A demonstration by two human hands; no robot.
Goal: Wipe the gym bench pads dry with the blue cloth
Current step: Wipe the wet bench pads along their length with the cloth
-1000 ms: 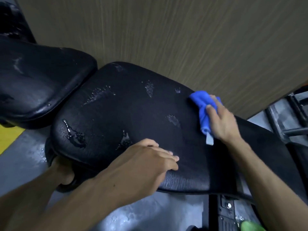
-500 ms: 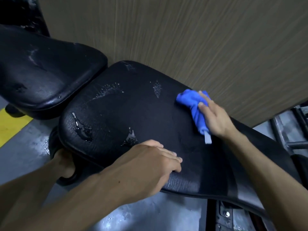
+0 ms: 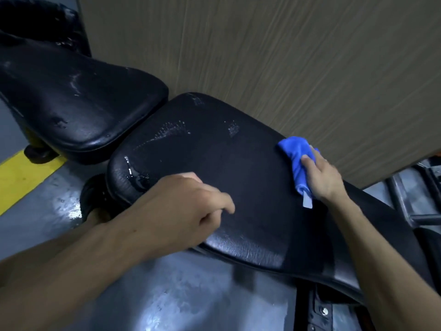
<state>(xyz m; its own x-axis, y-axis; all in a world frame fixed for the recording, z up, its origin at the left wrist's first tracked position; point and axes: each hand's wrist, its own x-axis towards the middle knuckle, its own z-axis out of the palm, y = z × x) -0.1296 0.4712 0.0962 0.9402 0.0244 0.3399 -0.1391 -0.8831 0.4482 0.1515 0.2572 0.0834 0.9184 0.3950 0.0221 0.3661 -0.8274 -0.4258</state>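
Observation:
A long black bench pad (image 3: 238, 168) runs across the middle of the view, with water drops near its left end and far edge. A second black pad (image 3: 71, 96) lies at the upper left, also wet in streaks. My right hand (image 3: 324, 177) presses a bunched blue cloth (image 3: 298, 154) with a white tag onto the long pad's far right side. Over the pad's near edge hovers my left hand (image 3: 186, 206), fingers curled and holding nothing.
A wood-grain wall panel (image 3: 286, 56) stands right behind the bench. The grey floor (image 3: 167, 295) below is wet and shiny, with a yellow stripe (image 3: 21, 177) at the left. Metal frame parts (image 3: 417, 201) sit at the right, and a bench bracket (image 3: 322, 311) below.
My right hand swept the blue cloth left over the pad and back right; the drops in the pad's middle are gone. My left hand's fingers curled from flat. The view shifted left.

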